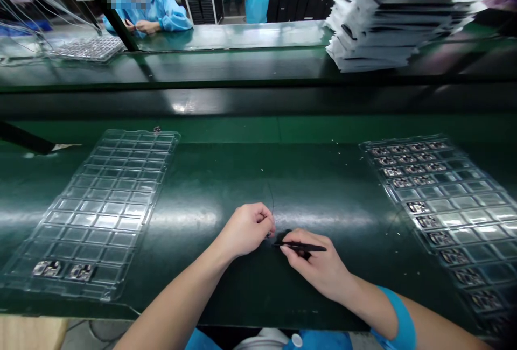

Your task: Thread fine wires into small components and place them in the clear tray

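Observation:
My left hand (251,229) is closed in a pinch near the middle of the bench, holding a small dark electronic part (269,235) that is mostly covered by the fingertips. A thin dark wire (272,199) rises in a curve beside these fingers. Just to the right, my right hand (317,264) grips black tweezers (307,246) like a pen. Their tip points left, close to the part; whether it touches cannot be made out.
At left lies a clear compartment tray (117,196) with two small circuit boards (81,272) in its near row. Another clear tray (456,191) at right holds several boards. Beyond a raised ledge stand stacked white packets (388,27) and a seated person in blue (167,8).

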Available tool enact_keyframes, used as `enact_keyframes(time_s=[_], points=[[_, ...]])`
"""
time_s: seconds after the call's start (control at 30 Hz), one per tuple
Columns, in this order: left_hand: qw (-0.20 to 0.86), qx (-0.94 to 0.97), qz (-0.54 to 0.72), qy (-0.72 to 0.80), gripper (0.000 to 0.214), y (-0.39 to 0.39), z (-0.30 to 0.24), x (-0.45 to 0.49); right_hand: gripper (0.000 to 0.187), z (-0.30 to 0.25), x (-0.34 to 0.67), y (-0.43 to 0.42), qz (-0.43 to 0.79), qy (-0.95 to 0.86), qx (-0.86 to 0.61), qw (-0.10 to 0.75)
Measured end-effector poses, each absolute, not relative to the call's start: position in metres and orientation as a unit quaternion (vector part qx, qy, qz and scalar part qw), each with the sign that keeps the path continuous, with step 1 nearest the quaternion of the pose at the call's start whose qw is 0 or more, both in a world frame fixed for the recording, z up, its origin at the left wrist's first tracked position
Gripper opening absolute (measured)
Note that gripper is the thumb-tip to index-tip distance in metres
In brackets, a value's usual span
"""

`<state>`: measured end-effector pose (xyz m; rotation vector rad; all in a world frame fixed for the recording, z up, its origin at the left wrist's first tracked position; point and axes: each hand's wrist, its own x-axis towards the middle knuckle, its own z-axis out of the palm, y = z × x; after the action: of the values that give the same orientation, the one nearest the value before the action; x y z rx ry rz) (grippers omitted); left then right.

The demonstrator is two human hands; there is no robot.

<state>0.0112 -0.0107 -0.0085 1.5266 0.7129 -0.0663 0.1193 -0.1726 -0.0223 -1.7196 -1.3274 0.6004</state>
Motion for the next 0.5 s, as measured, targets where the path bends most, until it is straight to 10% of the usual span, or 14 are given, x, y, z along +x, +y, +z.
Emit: enact_keyframes(time_s=[0.5], points=[[0.653,0.694,-0.040,0.302,0.015,-0.0115,-0.0090,0.0092,0.010,-0.0224,0.1173,-0.1722,0.256,-0.516,-0.696,0.429]])
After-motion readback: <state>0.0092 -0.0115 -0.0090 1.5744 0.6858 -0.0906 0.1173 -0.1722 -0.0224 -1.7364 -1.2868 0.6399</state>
